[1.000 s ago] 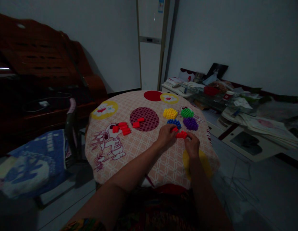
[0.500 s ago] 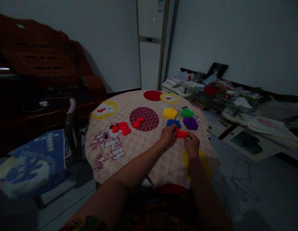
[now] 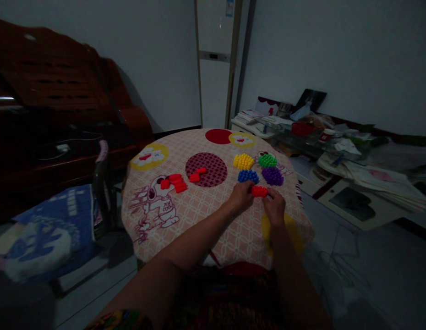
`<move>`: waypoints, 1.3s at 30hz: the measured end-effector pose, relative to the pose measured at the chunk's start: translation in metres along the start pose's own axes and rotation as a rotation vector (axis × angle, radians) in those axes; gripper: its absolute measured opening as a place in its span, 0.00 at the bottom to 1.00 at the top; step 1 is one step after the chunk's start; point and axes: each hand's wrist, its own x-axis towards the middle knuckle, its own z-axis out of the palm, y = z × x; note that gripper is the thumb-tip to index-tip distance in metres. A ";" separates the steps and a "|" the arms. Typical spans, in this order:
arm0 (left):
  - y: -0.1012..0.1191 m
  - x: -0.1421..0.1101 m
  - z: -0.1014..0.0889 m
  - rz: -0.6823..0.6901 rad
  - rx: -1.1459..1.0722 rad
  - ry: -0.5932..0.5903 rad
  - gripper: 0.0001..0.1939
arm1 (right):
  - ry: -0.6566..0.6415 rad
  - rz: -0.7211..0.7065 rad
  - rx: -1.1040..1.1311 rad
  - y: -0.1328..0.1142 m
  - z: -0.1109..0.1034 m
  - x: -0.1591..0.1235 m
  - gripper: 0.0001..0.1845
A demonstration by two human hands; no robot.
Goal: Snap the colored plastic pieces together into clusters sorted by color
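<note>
Near the right side of the table, my left hand (image 3: 243, 195) and my right hand (image 3: 275, 205) close in from both sides on a row of small red plastic pieces (image 3: 259, 191). Fingers of both hands pinch its ends; the left fingertips are partly hidden. Just behind sits a blue cluster of knobbly pieces (image 3: 248, 176), close to my left hand. A purple cluster (image 3: 272, 176), a green cluster (image 3: 267, 161) and a yellow cluster (image 3: 243, 161) lie farther back. Several loose red pieces (image 3: 177, 184) are at the left, and a few more red pieces (image 3: 195, 177) rest on the dark dotted circle.
A patterned cloth (image 3: 213, 220) covers the round table. To the left stand a chair with a blue cloth (image 3: 58, 229) and a wooden bench (image 3: 62, 87). At right, a cluttered low cabinet (image 3: 309, 133) holds papers and bags. A tall white unit (image 3: 215, 87) stands behind.
My left hand has shifted slightly, its fingers lowering against the left end of the red row. The red pieces there now sit in line with the rest. My right hand stays nearly still.
</note>
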 end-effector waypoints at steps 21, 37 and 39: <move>-0.056 0.019 -0.130 -0.248 0.474 0.383 0.14 | -0.008 0.027 0.041 -0.001 -0.003 -0.001 0.19; -0.031 0.014 -0.086 -0.061 -0.232 0.039 0.10 | -0.008 0.006 -0.003 -0.004 -0.003 0.000 0.18; -0.024 0.008 -0.066 -0.096 -0.334 -0.127 0.10 | -0.017 0.009 -0.001 -0.002 -0.003 0.000 0.18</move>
